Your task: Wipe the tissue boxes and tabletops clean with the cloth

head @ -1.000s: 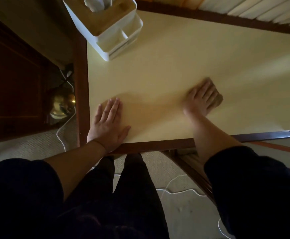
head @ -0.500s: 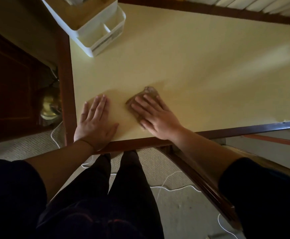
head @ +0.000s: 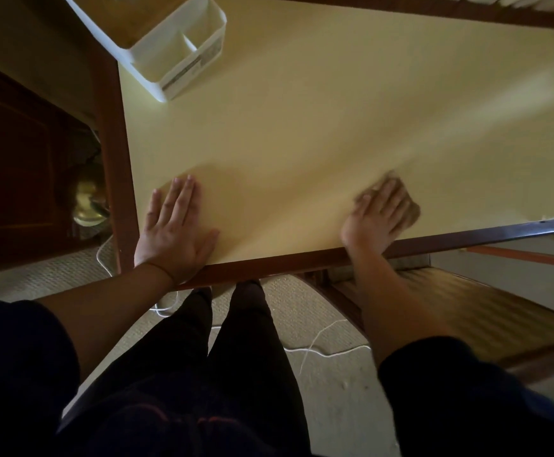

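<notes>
Tabletop (head: 335, 103): left hand (head: 173, 232) flat, fingers straight; right hand (head: 376, 216) pressing cloth (head: 409, 211), blurred. Tissue box (head: 170, 51) at far left corner; white cable (head: 315, 349) on floor.

Pale yellow tabletop (head: 302, 127) edged in red-brown wood, white tissue box (head: 176, 57), brown cloth (head: 409, 209)

- The surface (head: 318, 120) looks smooth, pale yellow, with a soft sheen, framed in glossy dark red-brown wood.
- The tissue box (head: 176, 57) at 11 o'clock looks like white matt plastic with a wood-toned top.
- The cloth (head: 409, 211) at 3 o'clock is brownish, blurred.
- The floor (head: 331, 384) is rough woven carpet.
</notes>
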A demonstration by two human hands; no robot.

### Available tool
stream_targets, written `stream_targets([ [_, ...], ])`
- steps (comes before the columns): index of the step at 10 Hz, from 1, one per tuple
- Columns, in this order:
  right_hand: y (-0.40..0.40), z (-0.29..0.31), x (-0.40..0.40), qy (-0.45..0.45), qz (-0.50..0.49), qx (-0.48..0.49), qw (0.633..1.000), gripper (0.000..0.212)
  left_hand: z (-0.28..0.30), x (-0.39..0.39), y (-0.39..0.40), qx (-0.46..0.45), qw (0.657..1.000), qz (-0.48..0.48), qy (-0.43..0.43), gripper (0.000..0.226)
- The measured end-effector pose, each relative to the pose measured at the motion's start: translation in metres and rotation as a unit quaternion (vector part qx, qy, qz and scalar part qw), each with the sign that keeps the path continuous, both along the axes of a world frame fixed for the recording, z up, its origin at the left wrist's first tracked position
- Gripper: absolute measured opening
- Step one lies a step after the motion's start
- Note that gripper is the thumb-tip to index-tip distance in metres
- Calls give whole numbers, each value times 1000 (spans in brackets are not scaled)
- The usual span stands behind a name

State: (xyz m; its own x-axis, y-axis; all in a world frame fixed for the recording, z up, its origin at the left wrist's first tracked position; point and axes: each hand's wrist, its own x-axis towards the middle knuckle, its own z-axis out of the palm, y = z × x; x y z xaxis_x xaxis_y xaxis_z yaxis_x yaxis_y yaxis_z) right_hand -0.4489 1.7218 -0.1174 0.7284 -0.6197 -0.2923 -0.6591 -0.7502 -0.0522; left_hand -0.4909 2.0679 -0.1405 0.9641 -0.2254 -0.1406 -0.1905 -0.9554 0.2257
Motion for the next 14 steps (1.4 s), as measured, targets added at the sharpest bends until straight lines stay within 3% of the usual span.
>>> stream_targets([
  [1,76,3,-31,-15,198,18,980,68,0,0,0,-4,1000,-2,3,85],
  [2,123,5,-70,-29,468,95,878,64,1,-1,-1,-15,1000,1,-1,81],
  [3,98,1,-69,-32,610,101,785,59,1,-1,0,-17,1000,-3,-6,80],
  [4,49,-6,-48,-34,563,60,824,61,0,0,0,-11,1000,-7,2,82],
  [6,-44,-2,-21,21,258,11,966,64,1,0,1,-2,1000,-9,9,81],
  [7,-33,-7,-26,-13,90,0,996,66,0,0,2,-5,1000,-11,8,81],
  [8,14,-11,-31,-22,-6,-1,1000,66,0,-1,3,-10,1000,-13,3,80],
  [9,75,-8,-43,-31,60,-2,998,67,-1,0,2,-21,1000,-12,-1,78],
  [10,134,-7,-66,-33,222,40,974,68,-1,-1,4,-40,999,-10,-2,74],
  [11,162,-6,-86,-44,369,88,924,64,1,0,6,-59,998,-11,2,71],
  [13,143,-4,-81,-9,473,120,873,66,13,9,11,-121,990,-4,78,75],
  [14,129,7,-85,-2,480,211,851,69,25,1,18,-151,983,-23,101,76],
])
